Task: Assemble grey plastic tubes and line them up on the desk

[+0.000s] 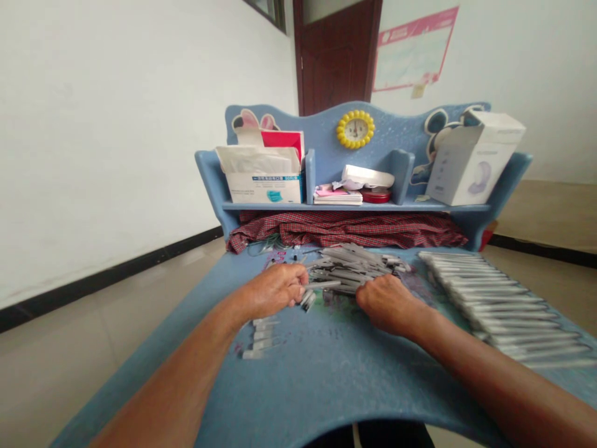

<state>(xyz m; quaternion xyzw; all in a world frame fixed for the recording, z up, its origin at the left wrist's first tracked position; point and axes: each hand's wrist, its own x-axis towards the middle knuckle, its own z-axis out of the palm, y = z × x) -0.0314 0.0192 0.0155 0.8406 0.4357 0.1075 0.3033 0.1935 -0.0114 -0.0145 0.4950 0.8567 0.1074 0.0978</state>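
Note:
My left hand [278, 287] is closed, its fingertips pinching one end of a slim grey pen barrel [329, 284] that points to the right. My right hand [383, 301] is curled shut at the near right edge of a heap of grey pen parts [347, 261]; its fingertips are hidden, so I cannot make out what they hold. Small dark-ended pen pieces [308, 300] lie just beside my left hand. Several clear caps or short pieces [262, 339] stand in a column on the desk below my left wrist.
Many pens [504, 305] lie in a long row on the right side of the blue desk [326, 379]. Behind the heap is a folded red checked cloth [345, 230]. The shelf [401, 206] above holds a mask box [263, 186] and a white box [471, 165].

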